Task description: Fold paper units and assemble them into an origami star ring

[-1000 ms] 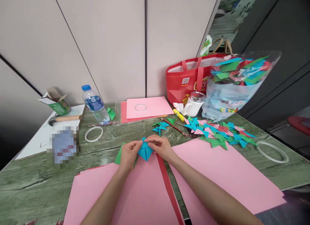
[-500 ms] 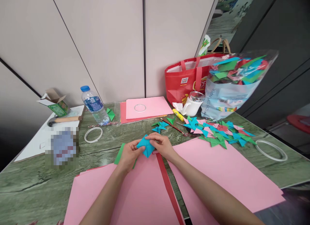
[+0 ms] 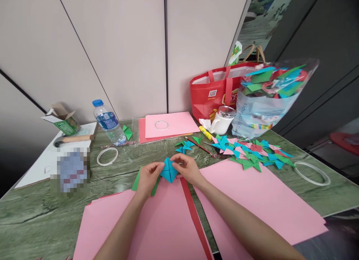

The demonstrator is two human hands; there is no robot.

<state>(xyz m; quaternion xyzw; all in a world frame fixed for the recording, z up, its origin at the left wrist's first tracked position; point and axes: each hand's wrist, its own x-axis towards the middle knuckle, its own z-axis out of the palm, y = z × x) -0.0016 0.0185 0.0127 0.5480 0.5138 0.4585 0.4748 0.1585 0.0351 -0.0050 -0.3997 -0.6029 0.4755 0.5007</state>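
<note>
My left hand (image 3: 148, 178) and my right hand (image 3: 188, 169) both pinch a small folded blue paper piece (image 3: 168, 171), held just above the green marbled table (image 3: 33, 211). The left fingers grip its left corner, the right fingers its upper right edge. Under the left hand lies a green paper sheet (image 3: 137, 180). Pink paper sheets (image 3: 157, 226) lie beneath both forearms, with a red strip (image 3: 193, 211) between them.
A pile of folded blue, green and pink pieces (image 3: 249, 153) lies to the right, near a white mug (image 3: 223, 121), a clear bag of folded pieces (image 3: 266, 99) and a red bag (image 3: 213, 90). A water bottle (image 3: 108, 121), tape rings (image 3: 107, 156) and a hammer (image 3: 74, 139) sit left.
The blue piece has been turned between my fingers, tilting and then coming back to point upward. Both hands stayed in about the same place.
</note>
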